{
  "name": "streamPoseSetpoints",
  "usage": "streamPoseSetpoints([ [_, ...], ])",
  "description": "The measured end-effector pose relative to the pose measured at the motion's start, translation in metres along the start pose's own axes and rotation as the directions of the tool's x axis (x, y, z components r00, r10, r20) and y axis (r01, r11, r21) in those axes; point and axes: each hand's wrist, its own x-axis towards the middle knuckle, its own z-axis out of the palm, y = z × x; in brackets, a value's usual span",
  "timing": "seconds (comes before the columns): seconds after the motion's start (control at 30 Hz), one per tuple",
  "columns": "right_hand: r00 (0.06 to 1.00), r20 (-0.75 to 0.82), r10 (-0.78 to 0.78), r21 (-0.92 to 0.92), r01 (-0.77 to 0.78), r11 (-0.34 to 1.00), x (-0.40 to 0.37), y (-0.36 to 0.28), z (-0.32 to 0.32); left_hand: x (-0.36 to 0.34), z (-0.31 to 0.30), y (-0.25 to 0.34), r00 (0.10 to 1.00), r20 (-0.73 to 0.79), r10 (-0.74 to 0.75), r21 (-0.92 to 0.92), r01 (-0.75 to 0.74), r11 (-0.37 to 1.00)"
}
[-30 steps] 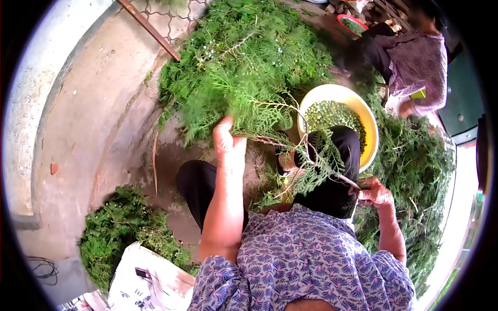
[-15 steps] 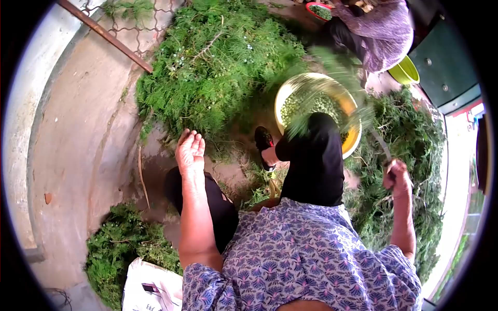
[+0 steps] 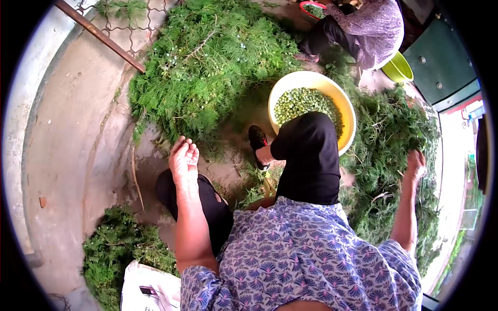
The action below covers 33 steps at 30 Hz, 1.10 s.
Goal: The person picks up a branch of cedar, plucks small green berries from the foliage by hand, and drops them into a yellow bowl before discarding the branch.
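My left hand [image 3: 184,159] hangs over the ground in front of my left knee, palm up. Its fingers are loosely curled and apart from the thumb, with nothing visible in them. On the right, my right hand [image 3: 416,165] is at the outer side of a pile of cut evergreen branches [image 3: 384,140]. Its fingers look closed against the foliage; whether a stem is in them is hidden. A yellow tub [image 3: 349,111] stands beyond my right knee, partly filled with small green berries [image 3: 306,105].
A large heap of leafy evergreen branches [image 3: 207,78] lies ahead. A smaller heap [image 3: 122,243] and a white sack [image 3: 142,295] lie at lower left. Another person [image 3: 371,33] sits at upper right, near a red-rimmed basin [image 3: 314,9] and a lime-green tub [image 3: 398,68].
My right hand has moved outward and slightly up over the right pile. The blurred branch it held above the yellow tub is gone from there, leaving the berries uncovered. My left hand curls slightly more.
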Motion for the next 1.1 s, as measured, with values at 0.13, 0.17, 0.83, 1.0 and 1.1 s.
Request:
streamPoseSetpoints([
  [0.13, 0.927, 0.376, 0.012, 0.298, -0.133, 0.945, -0.124, -0.088, 0.156, -0.015, 0.017, 0.007, 1.000, 0.002, 0.008, 0.001, -0.008, 1.000],
  [0.17, 0.876, 0.480, -0.054, 0.323, -0.118, 0.939, -0.146, -0.101, 0.181, -0.019, 0.021, 0.012, 1.000, -0.007, 0.017, -0.001, -0.017, 1.000],
  [0.83, -0.489, 0.872, 0.017, 0.131, 0.268, 0.955, -0.437, -0.037, 0.289, 0.040, 0.035, 0.099, 0.963, -0.253, 0.095, -0.265, -0.163, 0.950],
  [1.0, -0.460, 0.888, 0.005, 0.172, 0.343, 0.924, -0.446, 0.009, 0.347, 0.062, 0.032, 0.104, 0.961, -0.252, 0.118, -0.269, -0.187, 0.945],
  [1.1, -0.365, 0.849, 0.382, -0.356, 0.139, 0.924, -0.450, 0.014, 0.389, 0.067, 0.021, 0.111, 0.959, -0.259, 0.118, -0.265, -0.188, 0.946],
])
